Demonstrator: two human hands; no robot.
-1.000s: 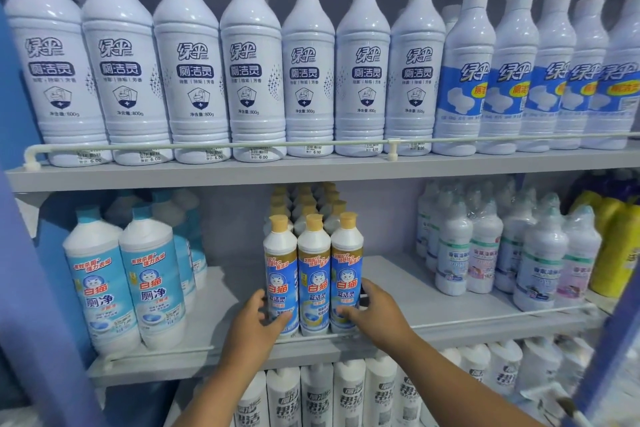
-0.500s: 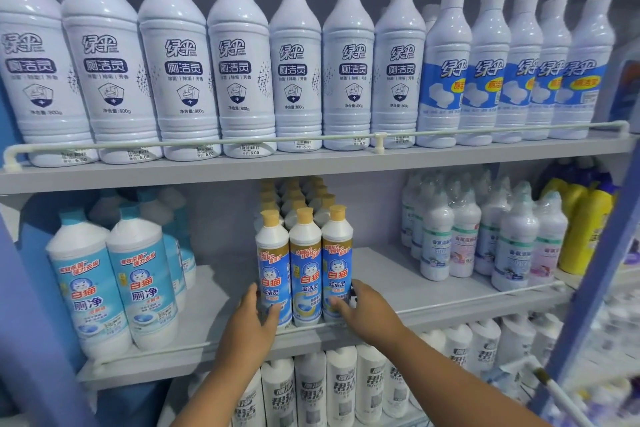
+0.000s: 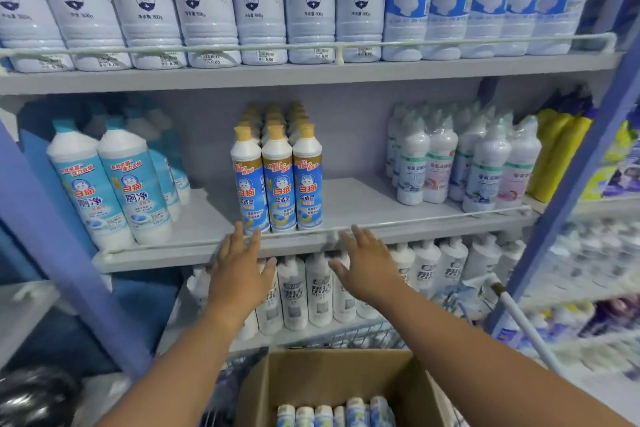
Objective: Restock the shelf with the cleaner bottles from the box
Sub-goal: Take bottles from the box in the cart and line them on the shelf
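Head view: hands (image 3: 239,274) now off bottles (image 3: 277,180)

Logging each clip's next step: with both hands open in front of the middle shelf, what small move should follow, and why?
Probably lower both hands to the cardboard box for more bottles. The left hand and right hand are open and empty, clear of the three front gold-capped bottles, which stand upright behind the shelf rail. Similar bottles in the box remain, and bare shelf shows either side of that row.
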